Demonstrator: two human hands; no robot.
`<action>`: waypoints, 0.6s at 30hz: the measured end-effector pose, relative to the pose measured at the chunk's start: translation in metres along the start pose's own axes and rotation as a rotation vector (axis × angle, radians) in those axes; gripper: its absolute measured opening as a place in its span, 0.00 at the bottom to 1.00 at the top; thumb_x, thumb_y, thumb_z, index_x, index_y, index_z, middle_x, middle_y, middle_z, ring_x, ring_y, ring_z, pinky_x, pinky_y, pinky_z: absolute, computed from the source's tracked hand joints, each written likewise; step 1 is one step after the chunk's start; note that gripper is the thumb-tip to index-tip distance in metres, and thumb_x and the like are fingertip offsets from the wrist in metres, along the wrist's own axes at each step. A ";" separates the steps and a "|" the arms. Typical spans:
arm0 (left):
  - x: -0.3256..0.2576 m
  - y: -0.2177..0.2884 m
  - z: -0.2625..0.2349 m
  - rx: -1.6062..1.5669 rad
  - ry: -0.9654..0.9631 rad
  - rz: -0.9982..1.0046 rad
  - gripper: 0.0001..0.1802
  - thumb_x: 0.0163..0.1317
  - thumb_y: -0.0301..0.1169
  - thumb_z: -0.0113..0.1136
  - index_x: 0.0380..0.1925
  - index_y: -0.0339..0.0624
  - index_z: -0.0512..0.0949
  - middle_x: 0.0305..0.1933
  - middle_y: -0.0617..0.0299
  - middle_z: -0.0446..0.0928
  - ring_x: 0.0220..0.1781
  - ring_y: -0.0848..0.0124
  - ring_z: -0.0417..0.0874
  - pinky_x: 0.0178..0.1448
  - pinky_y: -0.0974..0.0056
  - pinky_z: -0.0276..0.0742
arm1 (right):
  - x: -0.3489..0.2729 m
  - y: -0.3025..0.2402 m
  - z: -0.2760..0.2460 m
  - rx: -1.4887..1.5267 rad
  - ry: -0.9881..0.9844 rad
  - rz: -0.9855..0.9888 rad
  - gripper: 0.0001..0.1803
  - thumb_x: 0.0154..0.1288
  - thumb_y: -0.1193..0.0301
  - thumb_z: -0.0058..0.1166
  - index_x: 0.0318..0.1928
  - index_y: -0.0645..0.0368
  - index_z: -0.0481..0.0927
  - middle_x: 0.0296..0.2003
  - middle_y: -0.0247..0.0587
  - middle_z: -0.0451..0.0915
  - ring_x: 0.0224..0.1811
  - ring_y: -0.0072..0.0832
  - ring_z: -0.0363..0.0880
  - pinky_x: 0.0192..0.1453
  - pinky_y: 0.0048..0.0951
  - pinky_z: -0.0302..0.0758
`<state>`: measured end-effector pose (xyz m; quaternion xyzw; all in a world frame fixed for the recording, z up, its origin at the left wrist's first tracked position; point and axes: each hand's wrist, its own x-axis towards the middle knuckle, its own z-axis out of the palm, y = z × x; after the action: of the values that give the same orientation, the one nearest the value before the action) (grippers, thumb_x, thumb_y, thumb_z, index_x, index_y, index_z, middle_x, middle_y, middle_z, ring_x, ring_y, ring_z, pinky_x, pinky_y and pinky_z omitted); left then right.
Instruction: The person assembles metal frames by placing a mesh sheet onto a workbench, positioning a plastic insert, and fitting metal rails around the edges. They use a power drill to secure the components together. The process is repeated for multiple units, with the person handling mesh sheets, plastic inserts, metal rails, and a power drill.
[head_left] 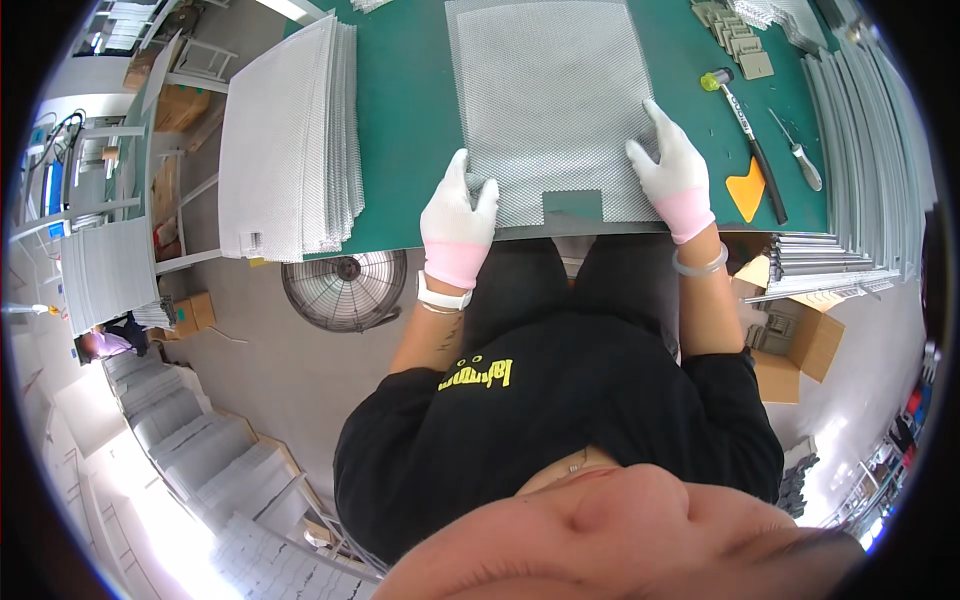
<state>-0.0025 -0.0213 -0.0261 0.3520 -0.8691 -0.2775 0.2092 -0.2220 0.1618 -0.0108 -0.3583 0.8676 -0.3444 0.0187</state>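
A silver-grey metal mesh sheet (pixel 555 100) lies before me on the green tabletop, a rectangular notch in its near edge. My left hand (pixel 458 220), in a white glove with a pink cuff, grips its near left edge; the index finger points away and the thumb is apart from it. At the right edge, my right hand (pixel 672 175), gloved alike, has its thumb over the mesh and its index finger along the side. The undersides of both hands are hidden.
A stack of mesh sheets (pixel 285 140) stands at the left of the green table (pixel 400 120). To the right lie a hammer (pixel 750 140), a screwdriver (pixel 797 152), a yellow scraper (pixel 745 190) and several small beige plates (pixel 740 45). Long metal frames (pixel 865 160) are stacked beyond. A fan (pixel 345 290) stands below.
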 end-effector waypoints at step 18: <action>0.006 0.008 -0.006 0.086 -0.043 -0.038 0.30 0.60 0.38 0.67 0.60 0.35 0.75 0.36 0.58 0.79 0.36 0.61 0.82 0.44 0.59 0.79 | 0.002 0.007 0.004 -0.161 -0.040 -0.012 0.31 0.64 0.63 0.62 0.65 0.59 0.72 0.44 0.51 0.78 0.46 0.47 0.81 0.51 0.40 0.80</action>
<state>-0.0071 -0.0231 -0.0155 0.3712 -0.8777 -0.2511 0.1697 -0.2259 0.1615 -0.0178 -0.3709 0.8897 -0.2663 0.0051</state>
